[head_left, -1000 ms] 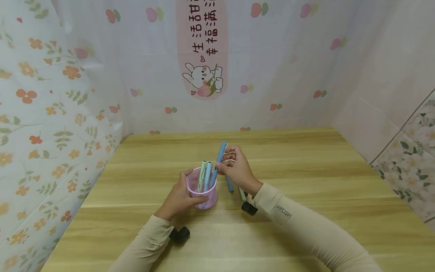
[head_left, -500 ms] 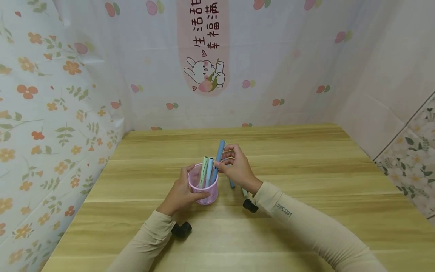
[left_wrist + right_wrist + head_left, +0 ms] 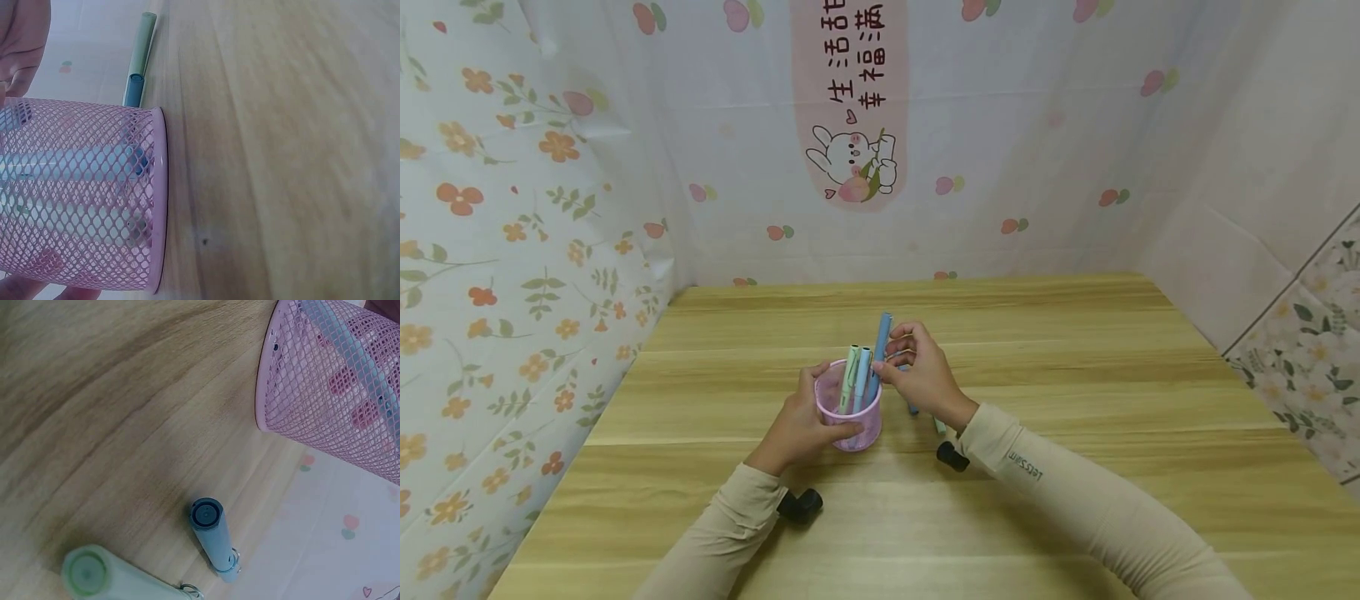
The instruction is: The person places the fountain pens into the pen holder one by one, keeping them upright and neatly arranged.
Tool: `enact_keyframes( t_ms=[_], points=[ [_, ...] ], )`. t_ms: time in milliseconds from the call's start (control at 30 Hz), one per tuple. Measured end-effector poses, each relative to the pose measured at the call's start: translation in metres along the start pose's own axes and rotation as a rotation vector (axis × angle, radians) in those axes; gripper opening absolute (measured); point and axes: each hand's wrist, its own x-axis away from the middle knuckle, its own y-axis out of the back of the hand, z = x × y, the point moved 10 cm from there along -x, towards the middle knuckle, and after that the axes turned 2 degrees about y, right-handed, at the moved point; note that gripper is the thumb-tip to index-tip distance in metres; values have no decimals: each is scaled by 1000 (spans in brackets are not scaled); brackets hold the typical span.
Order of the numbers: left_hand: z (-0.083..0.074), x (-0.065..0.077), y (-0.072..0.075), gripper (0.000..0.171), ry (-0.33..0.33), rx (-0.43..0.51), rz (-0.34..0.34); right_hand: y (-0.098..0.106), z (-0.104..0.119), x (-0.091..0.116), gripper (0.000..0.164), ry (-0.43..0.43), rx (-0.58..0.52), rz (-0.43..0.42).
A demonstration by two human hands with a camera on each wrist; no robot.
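My left hand (image 3: 799, 429) grips a pink mesh pen cup (image 3: 867, 435) around its side, and the cup stands upright on the table. A light green pen (image 3: 848, 382) and a light blue pen (image 3: 862, 368) lean inside it. My right hand (image 3: 923, 373) pinches a darker blue pen (image 3: 883, 335) whose lower end is inside the cup at the right of the rim. In the right wrist view, another blue pen (image 3: 215, 540) and a light green pen (image 3: 122, 575) lie on the table beside the cup; the right hand partly covers them in the head view.
The wooden table (image 3: 1037, 342) meets a patterned curtain (image 3: 722, 150) at its back and left edges. Black wrist cameras sit at the left cuff (image 3: 801, 506) and the right cuff (image 3: 952, 456).
The blue pen in my right hand has sunk slightly into the cup and stands a little more upright. My left hand keeps its grip on the cup. The head view has shifted slightly.
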Motion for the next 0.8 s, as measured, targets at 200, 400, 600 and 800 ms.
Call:
enact_keyframes(
  t_ms=[200, 400, 600, 800],
  points=[
    [0, 1, 0, 100, -1, -1, -3, 0, -2, 1, 38, 5, 35, 21],
    [-2, 1, 2, 100, -12, -3, -11, 2, -10, 0, 33, -44, -68, 39],
    [-1, 1, 2, 101, -11, -7, -12, 8, -18, -1, 29, -119, -136, 41],
    [0, 0, 1, 101, -12, -11, -7, 15, -27, -2, 25, -186, -146, 28]
  ],
)
